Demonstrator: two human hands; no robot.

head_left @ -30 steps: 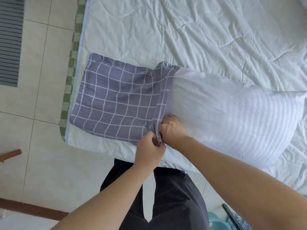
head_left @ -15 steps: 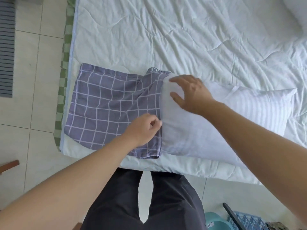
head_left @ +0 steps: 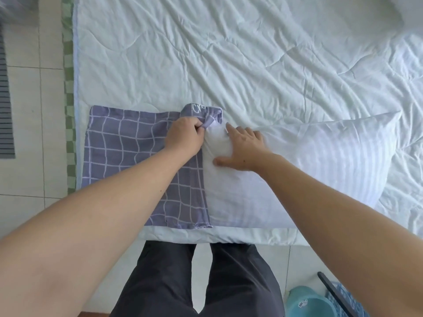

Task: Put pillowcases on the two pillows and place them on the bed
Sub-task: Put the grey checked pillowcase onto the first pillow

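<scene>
On the folded-back hem of the pillowcase [head_left: 128,145] there is some white writing; only letters like "Cr" can be read, the rest goes into the fold. The pillowcase is purple-grey with a thin white grid, and it lies flat at the near left part of the bed [head_left: 229,53], with its open mouth facing right. Into this mouth goes the left end of a white pillow [head_left: 320,161] with faint stripes; most of the pillow lies outside, stretched to the right on the bed, so only a small part is covered.

The left hand [head_left: 183,136] is curled and pinches the upper edge of the pillowcase opening, where the cloth bunches up at the far corner. The right hand [head_left: 242,147] lies with straight, spread fingers on the pillow, pressing its far left corner just beside the opening; it holds nothing. The two hands are very near each other, almost touching.

The bed has a pale, wrinkled quilted cover, and along its left side a green and white checked edge [head_left: 68,110] shows. The person stands close at the near edge in dark trousers [head_left: 199,282], on a floor of light tiles [head_left: 29,179]. At the bottom right on the floor stands a teal round container [head_left: 309,303], and next to it a blue basket [head_left: 343,298] with an open lattice pattern; what is inside them I cannot tell.
</scene>
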